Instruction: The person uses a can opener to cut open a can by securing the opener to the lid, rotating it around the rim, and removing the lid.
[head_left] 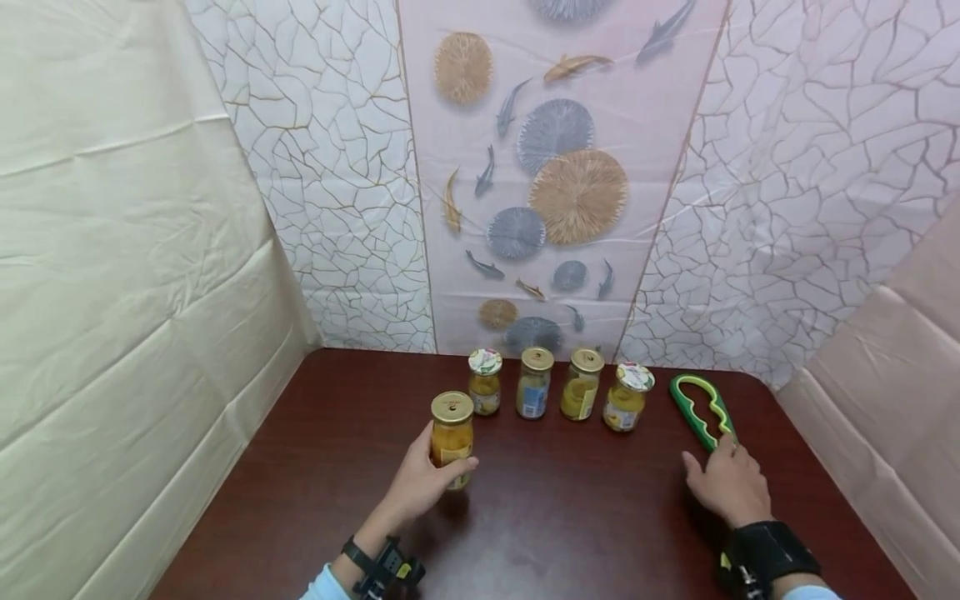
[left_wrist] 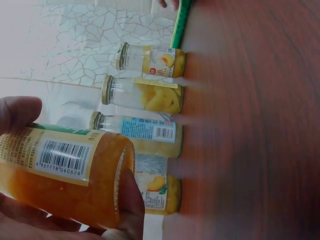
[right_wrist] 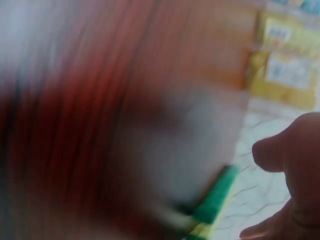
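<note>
My left hand (head_left: pixel 422 481) grips a glass jar of orange-yellow fruit (head_left: pixel 452 432) with a gold lid, thumb on one side and fingers round the other. In the left wrist view the barcode label of this jar (left_wrist: pixel 60 159) faces the camera, and its base is raised off the table. At the right, my right hand (head_left: pixel 731 486) reaches over the near end of a green jar opener (head_left: pixel 692 407) with a wavy, lighter green inner edge. Its fingertips overlap the opener, while the thumb (right_wrist: pixel 280 152) stands apart from it in the right wrist view.
Several more fruit jars stand in a row at the back: one with a patterned white lid (head_left: pixel 485 383), two gold-lidded jars (head_left: pixel 534 385) (head_left: pixel 582 386), and another white-lidded jar (head_left: pixel 625 398). The dark wooden table (head_left: pixel 315 500) meets a patterned cloth wall behind, with cream cloth at both sides.
</note>
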